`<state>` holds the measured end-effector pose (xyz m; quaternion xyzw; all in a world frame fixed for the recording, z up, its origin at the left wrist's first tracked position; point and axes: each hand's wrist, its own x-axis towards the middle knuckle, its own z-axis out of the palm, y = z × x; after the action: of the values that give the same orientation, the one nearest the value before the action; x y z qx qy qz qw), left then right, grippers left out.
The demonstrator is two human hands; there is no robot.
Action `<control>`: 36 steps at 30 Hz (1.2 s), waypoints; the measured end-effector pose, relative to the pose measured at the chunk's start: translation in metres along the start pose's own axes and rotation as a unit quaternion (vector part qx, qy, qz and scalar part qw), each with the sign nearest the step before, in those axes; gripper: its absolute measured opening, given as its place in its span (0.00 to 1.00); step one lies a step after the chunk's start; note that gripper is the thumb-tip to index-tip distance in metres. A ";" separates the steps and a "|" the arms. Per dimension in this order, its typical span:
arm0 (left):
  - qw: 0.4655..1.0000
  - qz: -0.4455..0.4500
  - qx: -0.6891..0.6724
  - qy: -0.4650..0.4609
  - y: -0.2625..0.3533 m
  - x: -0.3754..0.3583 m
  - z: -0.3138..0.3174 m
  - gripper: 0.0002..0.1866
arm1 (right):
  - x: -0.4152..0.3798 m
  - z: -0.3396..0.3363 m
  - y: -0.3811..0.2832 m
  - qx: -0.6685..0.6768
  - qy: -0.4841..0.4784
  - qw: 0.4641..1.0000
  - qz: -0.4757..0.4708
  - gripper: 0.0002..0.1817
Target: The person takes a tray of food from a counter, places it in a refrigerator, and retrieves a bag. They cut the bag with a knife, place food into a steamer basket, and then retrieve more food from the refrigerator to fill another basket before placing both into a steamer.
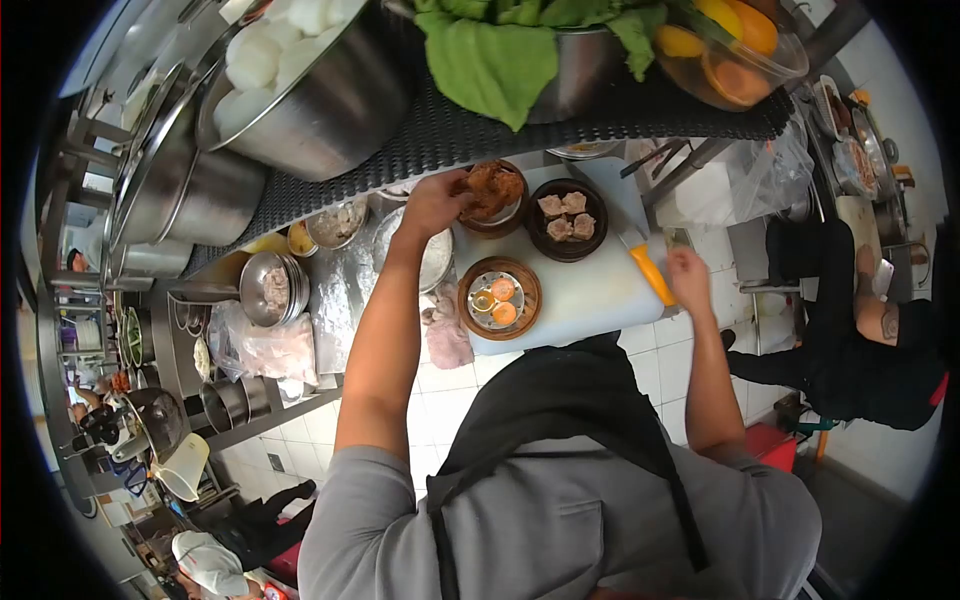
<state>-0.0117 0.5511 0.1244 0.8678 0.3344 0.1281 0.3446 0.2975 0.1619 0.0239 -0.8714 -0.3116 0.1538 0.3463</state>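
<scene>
At the far edge of the white cutting board, my left hand has its fingers closed at the left side of a crisp, reddish-brown piece of fried food. The piece lies over a round steamer basket; my fingertips are partly hidden. To its right, a dark steamer basket holds several pale dumplings. Nearer me, a bamboo steamer basket contains orange-topped dumplings. My right hand is curled, with nothing visible in it, just right of a knife's yellow handle.
A black-matted shelf overhangs the board's far side, bearing steel pots and leafy greens. Bowls and plastic-bagged food stand to the left. A person in black is at right, another person lower left.
</scene>
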 end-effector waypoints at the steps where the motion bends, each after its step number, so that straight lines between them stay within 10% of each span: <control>1: 0.999 -0.007 0.031 -0.009 0.002 0.000 0.001 0.21 | -0.012 0.001 -0.074 0.039 -0.045 0.997 -0.045 0.13; 12: 0.957 0.008 0.288 0.021 0.042 0.005 0.014 0.25 | 0.064 0.138 -0.244 0.013 -0.061 0.944 -0.324 0.28; 17: 0.953 -0.001 0.299 0.054 0.033 0.009 0.023 0.24 | 0.071 0.151 -0.246 -0.030 -0.090 0.951 -0.294 0.26; 27: 0.975 0.040 -0.171 0.133 -0.013 0.019 0.006 0.19 | 0.085 0.155 -0.242 0.020 -0.122 0.956 -0.265 0.24; 30: 0.993 0.028 0.100 0.059 0.010 -0.001 0.009 0.21 | 0.083 0.155 -0.244 0.040 -0.114 0.966 -0.229 0.24; 36: 0.984 0.064 0.122 0.111 0.011 -0.009 0.016 0.23 | 0.087 0.157 -0.246 0.067 -0.127 0.979 -0.143 0.25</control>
<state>-0.0064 0.5311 0.1202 0.9031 0.3276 0.2038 0.1882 0.1802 0.4373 0.0792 -0.7663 -0.4632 0.2323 0.3797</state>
